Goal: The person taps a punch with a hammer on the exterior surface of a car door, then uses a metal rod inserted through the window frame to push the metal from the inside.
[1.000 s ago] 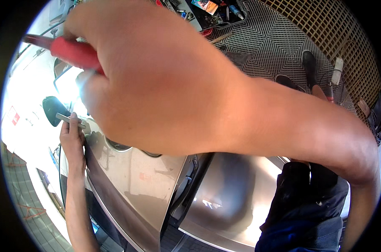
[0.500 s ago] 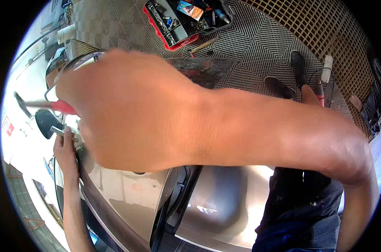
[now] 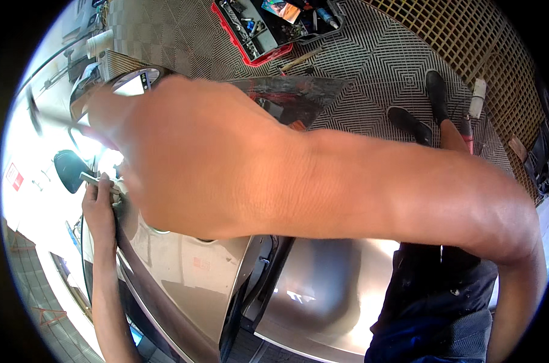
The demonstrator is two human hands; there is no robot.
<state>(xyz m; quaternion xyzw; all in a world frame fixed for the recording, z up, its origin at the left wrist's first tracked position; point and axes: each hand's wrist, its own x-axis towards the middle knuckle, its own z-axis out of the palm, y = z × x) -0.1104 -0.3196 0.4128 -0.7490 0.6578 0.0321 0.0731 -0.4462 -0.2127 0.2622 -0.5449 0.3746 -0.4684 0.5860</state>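
My right hand (image 3: 183, 157) is close to the camera, its forearm crossing the view from the right. Its curled fingers are mostly hidden behind its back, wrapped round a hammer (image 3: 62, 123) with a reddish grip. The hammer is smeared by motion, its dark head at the far left. Below it, my left hand (image 3: 100, 212) pinches a pale metal bar (image 3: 89, 178) near the upper edge of a beige car door (image 3: 192, 284). Whether the bar touches the door is hard to tell. A black side mirror (image 3: 71, 171) stands just beyond the left fingers.
An opened toolbox (image 3: 259, 57) with red edges holds small parts and tools on the patterned floor. A wooden handle (image 3: 301, 60) lies near it. Another car panel (image 3: 323, 296) spreads beside the door. My shoes (image 3: 410, 124) are at right, near a white cylinder (image 3: 477, 98).
The hammer head has moved up in the view and become more blurred. My left hand keeps its grip on the bar. The whole view has shifted slightly.
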